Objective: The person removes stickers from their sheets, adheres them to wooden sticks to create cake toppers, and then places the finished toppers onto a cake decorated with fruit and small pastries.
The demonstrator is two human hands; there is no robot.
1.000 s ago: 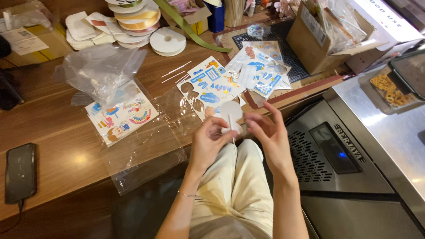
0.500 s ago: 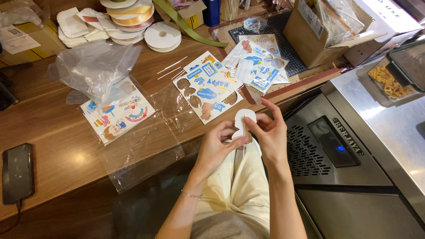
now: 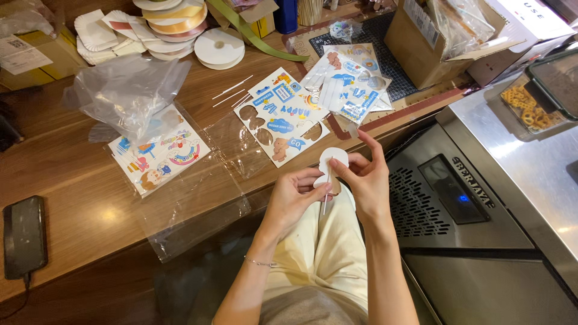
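Both hands meet over my lap, just off the wooden table's (image 3: 72,180) front edge. My left hand (image 3: 293,198) and my right hand (image 3: 364,180) together pinch a small white paper cutout (image 3: 333,161) with a thin white stick (image 3: 326,201) held against its back. The cutout faces away, so its printed side is hidden. Just beyond my fingers on the table lies a colourful sticker sheet (image 3: 280,115) with some shapes removed.
Clear plastic bags (image 3: 129,90) and another sticker sheet (image 3: 159,153) lie left. Spare sticks (image 3: 232,90), ribbon spools (image 3: 220,47) and paper plates sit further back. More sticker sheets (image 3: 346,81), a cardboard box (image 3: 433,36), a phone (image 3: 24,236) and a steel counter (image 3: 518,156) surround them.
The view has shifted slightly. My hands stay together on the cutout and stick, and have moved a little to the right and toward me.
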